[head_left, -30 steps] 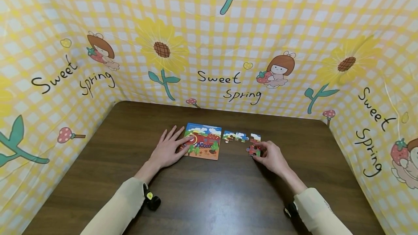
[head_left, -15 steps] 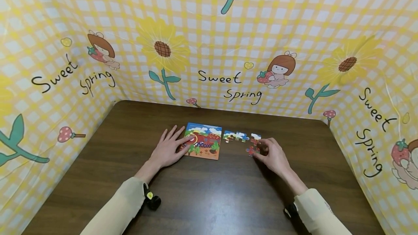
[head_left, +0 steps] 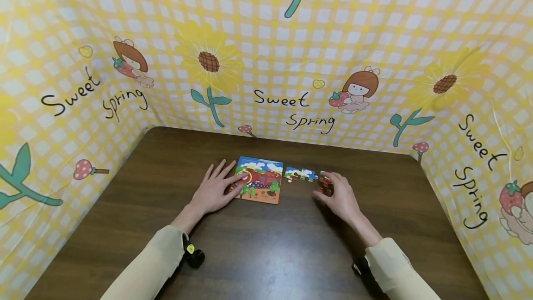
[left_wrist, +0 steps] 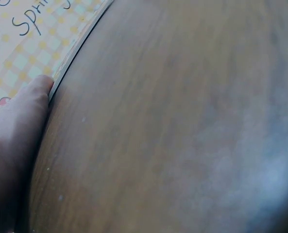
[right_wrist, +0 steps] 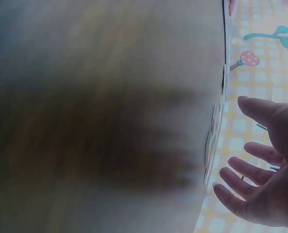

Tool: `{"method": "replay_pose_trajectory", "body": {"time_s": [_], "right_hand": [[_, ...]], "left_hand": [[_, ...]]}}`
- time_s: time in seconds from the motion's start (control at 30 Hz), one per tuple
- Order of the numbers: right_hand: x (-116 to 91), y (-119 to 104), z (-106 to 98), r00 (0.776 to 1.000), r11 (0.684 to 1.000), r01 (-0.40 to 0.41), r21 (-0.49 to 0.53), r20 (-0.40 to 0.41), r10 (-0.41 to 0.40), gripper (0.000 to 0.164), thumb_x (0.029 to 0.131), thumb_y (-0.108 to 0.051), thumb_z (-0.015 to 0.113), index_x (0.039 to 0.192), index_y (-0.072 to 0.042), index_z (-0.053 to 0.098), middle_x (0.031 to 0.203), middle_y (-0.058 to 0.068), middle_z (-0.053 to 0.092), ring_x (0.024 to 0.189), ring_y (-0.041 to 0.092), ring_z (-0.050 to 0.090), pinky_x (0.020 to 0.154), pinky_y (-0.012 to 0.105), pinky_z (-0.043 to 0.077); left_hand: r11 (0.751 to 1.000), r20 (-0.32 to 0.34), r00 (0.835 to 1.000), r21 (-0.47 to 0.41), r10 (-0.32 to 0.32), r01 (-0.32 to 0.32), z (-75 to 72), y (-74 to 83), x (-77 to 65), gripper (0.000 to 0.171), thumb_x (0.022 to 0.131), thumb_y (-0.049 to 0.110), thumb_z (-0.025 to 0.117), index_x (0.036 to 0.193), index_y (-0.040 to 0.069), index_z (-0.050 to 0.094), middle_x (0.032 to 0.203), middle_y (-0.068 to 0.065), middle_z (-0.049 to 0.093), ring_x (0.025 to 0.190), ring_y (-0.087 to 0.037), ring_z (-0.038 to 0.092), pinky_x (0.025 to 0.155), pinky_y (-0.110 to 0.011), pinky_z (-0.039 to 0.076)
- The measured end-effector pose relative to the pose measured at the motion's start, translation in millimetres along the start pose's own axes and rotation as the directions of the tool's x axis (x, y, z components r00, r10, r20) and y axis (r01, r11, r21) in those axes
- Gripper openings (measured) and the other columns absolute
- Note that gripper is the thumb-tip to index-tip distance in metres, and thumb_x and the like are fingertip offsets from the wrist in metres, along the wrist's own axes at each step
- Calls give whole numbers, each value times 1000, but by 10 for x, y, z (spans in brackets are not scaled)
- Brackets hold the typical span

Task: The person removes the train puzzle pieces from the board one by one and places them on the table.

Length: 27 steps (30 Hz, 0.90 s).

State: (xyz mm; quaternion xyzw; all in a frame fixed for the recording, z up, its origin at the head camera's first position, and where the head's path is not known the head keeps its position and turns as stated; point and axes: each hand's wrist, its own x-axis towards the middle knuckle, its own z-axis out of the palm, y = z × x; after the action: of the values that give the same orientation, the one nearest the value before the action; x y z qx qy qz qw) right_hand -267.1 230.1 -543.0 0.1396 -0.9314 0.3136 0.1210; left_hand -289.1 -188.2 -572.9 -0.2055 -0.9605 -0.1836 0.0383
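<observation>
Red pieces (head_left: 326, 189) lie on the desk (head_left: 254, 240), partly hidden under the right hand (head_left: 343, 199). Sky pieces (head_left: 304, 174) sit near them, between that hand and the train picture (head_left: 260, 180); ranged in this rough row, everything is probably meant to be easily seen and reached. The left hand (head_left: 213, 193) lies over the picture's left edge, likely to keep it from sliding.

Its grip is loose: palm down, fingers spread, clasping nothing. The right grip looks relaxed too, the thumb well apart from the fingers and no piece visible between them in the right wrist view; whether a fingertip touches a piece, I cannot tell. That hand arches above the red pieces, thumb nearest the person.

Both forearms reach inward from the near side, sleeves (head_left: 153, 254) ending above the wrists. Checked cloth (head_left: 270, 50) walls the desk.
</observation>
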Motion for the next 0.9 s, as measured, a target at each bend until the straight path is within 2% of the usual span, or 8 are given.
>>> {"method": "replay_pose_trajectory", "body": {"time_s": [0.07, 0.17, 0.37, 0.47, 0.6, 0.63, 0.73, 0.9], "right_hand": [[3, -180, -33, 1000, 1000, -2, -8, 14, 2, 62, 92, -21, 90, 144, 3, 67, 142, 30, 68, 131, 55, 62, 110, 73, 50], [50, -259, 34, 999, 1000, 22, -6, 24, -22, 63, 91, -20, 91, 144, 4, 66, 142, 29, 68, 132, 54, 62, 112, 74, 49], [282, 110, 579, 993, 994, 102, 27, 56, -103, 75, 94, -56, 85, 152, -12, 65, 149, 16, 69, 139, 41, 62, 115, 66, 52], [346, -69, 662, 987, 993, 105, 47, 116, -110, 76, 97, -57, 81, 155, -12, 62, 152, 17, 66, 142, 41, 61, 114, 63, 53], [390, -475, 692, 979, 989, 89, 121, 173, -109, 71, 99, -45, 83, 156, -7, 61, 153, 23, 64, 141, 46, 59, 112, 65, 54], [419, -460, 771, 976, 986, 108, 126, 174, -129, 72, 100, -49, 82, 156, -10, 61, 153, 22, 64, 141, 45, 60, 112, 64, 54], [494, -564, 870, 971, 984, 114, 136, 196, -140, 71, 100, -47, 81, 156, -9, 61, 154, 21, 64, 142, 43, 60, 114, 62, 54], [579, -870, 823, 970, 986, 65, 153, 224, -99, 65, 97, -30, 87, 152, -3, 64, 150, 21, 66, 137, 42, 62, 113, 62, 54]], "left_hand": [[1000, 3, 1000, 5, 1, -1, -6, 0, 1, 53, 111, 58, 56, 160, 40, 58, 183, -9, 31, 173, -43, 17, 138, -71, 7], [1000, 3, 1000, 10, -3, 3, -14, -2, -1, 53, 111, 58, 56, 160, 39, 59, 183, -9, 31, 173, -42, 18, 138, -71, 7], [1000, 3, 1000, 12, -8, 8, -26, -2, 0, 54, 111, 58, 56, 160, 39, 58, 183, -9, 32, 172, -42, 18, 138, -71, 8], [1000, 3, 1000, 14, -2, 2, -22, 9, 9, 54, 111, 59, 56, 160, 39, 58, 182, -9, 32, 172, -42, 19, 138, -72, 9], [1000, 3, 1000, 11, 3, -3, -15, 12, 11, 54, 111, 60, 56, 160, 40, 58, 182, -9, 32, 172, -42, 19, 138, -72, 9], [1000, 2, 1000, 10, 3, -3, -15, 9, 12, 54, 110, 60, 56, 161, 40, 58, 182, -9, 33, 172, -42, 19, 138, -72, 9], [1000, -1, 1000, 15, 4, -4, -13, -3, 10, 53, 111, 60, 55, 161, 40, 58, 182, -9, 33, 172, -42, 19, 138, -72, 9], [1000, 6, 1000, 16, 4, -4, -14, -7, 11, 53, 111, 59, 56, 160, 40, 58, 182, -9, 32, 172, -42, 19, 138, -71, 9]]}}
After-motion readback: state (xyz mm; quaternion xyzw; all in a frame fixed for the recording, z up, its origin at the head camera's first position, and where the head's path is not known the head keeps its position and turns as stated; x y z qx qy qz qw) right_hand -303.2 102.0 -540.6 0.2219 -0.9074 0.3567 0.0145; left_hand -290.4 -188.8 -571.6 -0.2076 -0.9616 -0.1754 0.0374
